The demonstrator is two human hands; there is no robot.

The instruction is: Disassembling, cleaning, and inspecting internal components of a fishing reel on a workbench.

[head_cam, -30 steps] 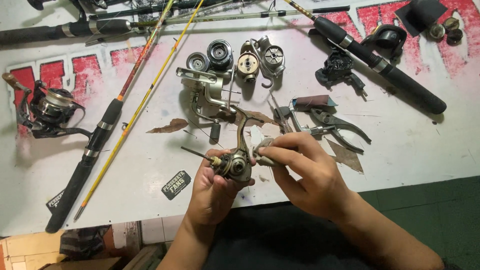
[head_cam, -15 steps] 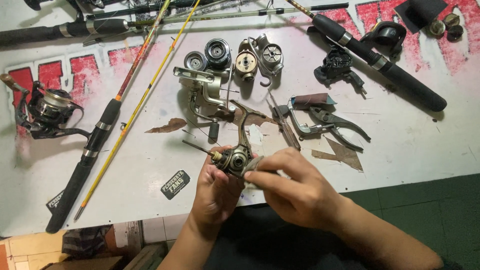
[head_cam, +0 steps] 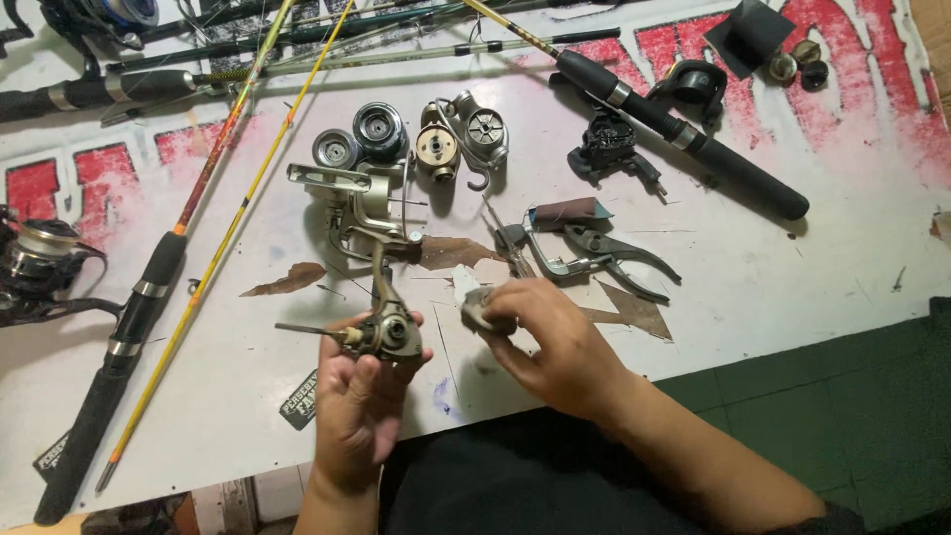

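My left hand (head_cam: 362, 411) has its fingers clamped on the bare reel body (head_cam: 384, 335): rigid metal, probably greasy, so grip the housing, not the thin shaft. My right hand (head_cam: 555, 347) pinches a small side cover (head_cam: 483, 309), light and easily dropped.

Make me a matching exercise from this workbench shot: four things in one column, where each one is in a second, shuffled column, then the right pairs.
Things:
1. Opened reel body
2. Small grey reel part
3. Pliers
4. Black rod handle

Places:
A. Lying on the white table, just beyond the right hand
B. Held up in the left hand
C. Slanting across the table's far right side
D. Pinched in the right hand's fingertips

Pairs: 1-B, 2-D, 3-A, 4-C
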